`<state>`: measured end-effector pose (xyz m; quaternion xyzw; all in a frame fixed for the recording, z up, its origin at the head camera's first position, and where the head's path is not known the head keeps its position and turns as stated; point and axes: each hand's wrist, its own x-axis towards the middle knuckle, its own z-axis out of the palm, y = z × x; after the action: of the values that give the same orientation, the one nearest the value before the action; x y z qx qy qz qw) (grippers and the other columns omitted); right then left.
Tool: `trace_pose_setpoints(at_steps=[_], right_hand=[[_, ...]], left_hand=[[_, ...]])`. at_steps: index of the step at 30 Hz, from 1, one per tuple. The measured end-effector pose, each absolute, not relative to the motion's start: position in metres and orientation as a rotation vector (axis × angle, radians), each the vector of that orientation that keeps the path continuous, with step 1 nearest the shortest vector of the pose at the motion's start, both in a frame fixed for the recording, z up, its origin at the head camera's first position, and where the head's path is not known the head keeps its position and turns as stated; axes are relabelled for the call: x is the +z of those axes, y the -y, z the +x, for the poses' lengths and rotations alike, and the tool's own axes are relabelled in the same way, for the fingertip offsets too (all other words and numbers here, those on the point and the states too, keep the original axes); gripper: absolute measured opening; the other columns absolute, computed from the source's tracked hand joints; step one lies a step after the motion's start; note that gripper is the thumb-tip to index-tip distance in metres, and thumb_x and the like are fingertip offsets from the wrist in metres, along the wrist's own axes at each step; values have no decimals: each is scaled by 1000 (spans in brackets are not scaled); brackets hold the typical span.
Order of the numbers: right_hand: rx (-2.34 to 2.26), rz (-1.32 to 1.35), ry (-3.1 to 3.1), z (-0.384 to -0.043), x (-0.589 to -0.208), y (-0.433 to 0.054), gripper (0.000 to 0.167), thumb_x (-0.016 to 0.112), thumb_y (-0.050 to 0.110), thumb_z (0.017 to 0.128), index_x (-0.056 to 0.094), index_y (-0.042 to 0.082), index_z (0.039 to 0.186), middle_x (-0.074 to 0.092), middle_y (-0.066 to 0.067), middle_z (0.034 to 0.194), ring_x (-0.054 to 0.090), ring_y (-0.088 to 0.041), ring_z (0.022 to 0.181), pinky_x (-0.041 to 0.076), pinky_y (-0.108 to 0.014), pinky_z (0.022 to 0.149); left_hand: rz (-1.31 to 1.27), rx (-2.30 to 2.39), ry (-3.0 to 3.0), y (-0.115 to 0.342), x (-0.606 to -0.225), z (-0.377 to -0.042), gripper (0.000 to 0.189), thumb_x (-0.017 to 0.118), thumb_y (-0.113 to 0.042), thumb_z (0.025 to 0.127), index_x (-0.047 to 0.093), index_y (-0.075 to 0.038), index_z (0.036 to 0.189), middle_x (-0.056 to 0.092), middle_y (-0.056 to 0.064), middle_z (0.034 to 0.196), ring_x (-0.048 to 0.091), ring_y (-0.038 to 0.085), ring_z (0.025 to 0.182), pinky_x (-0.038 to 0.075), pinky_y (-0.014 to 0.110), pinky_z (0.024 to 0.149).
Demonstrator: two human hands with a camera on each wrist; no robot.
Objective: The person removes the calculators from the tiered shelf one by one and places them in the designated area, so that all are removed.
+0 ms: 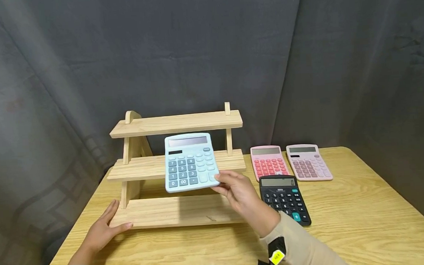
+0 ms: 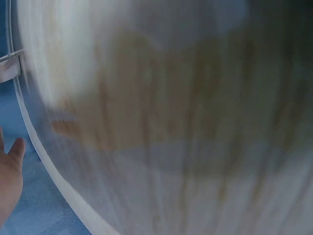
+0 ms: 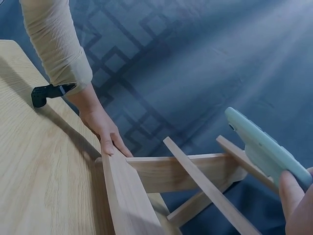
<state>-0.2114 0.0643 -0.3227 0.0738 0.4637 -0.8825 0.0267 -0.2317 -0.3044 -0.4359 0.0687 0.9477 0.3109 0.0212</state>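
Observation:
A light blue calculator [image 1: 190,163] is pinched at its lower right corner by my right hand [image 1: 242,193], keypad facing me. It is held up in front of the middle tier of a three-tier wooden shelf [image 1: 175,124]. In the right wrist view the calculator [image 3: 266,147] appears edge-on, my right thumb [image 3: 292,193] against it. My left hand [image 1: 102,230] rests on the left end of the bottom board, thumb along its front edge. The right wrist view also shows that left hand [image 3: 101,128] on the board end. Much of the left wrist view is blurred wood grain.
Right of the shelf lie a pink calculator [image 1: 269,161], a pale pink calculator [image 1: 308,163] and a black calculator [image 1: 285,196], the black one partly behind my right wrist. The wooden table [image 1: 363,208] extends to the right. A dark grey curtain [image 1: 200,49] hangs behind.

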Motion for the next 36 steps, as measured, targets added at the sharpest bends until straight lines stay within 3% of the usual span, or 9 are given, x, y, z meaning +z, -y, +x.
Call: trace_pose_setpoints(at_steps=[19,26,31,36], right_hand=[[-2752,278,-1422,-199,-330,-101,17,45,-13,80,59,-6,88,59,-13,81,57,-16,70,49,-26,67],[-2745,318,-1430,-193,-334,-119,19,47,-11,82,56,-7,97,58,-13,87,57,-17,76,47,-28,74],[-2761,331,-1406,-187,-337,-132,18,49,-11,81,62,1,84,58,-13,89,56,-17,78,46,-28,76],[-2739,348,-1422,-183,-341,-146,21,48,-8,83,64,6,80,60,-9,85,56,-14,72,48,-22,70]], left_hand=[[201,976,-2893,303,-433,-233,90,61,-41,77,4,-8,139,1,18,142,12,50,120,18,64,85],[208,982,-2899,302,-434,-233,90,61,-42,77,4,-8,139,2,19,142,11,49,120,18,64,85],[203,986,-2897,302,-434,-233,91,61,-42,77,4,-8,139,2,18,142,11,49,120,17,64,85],[198,980,-2898,302,-434,-232,91,61,-42,77,4,-8,139,2,18,142,11,49,120,17,64,85]])
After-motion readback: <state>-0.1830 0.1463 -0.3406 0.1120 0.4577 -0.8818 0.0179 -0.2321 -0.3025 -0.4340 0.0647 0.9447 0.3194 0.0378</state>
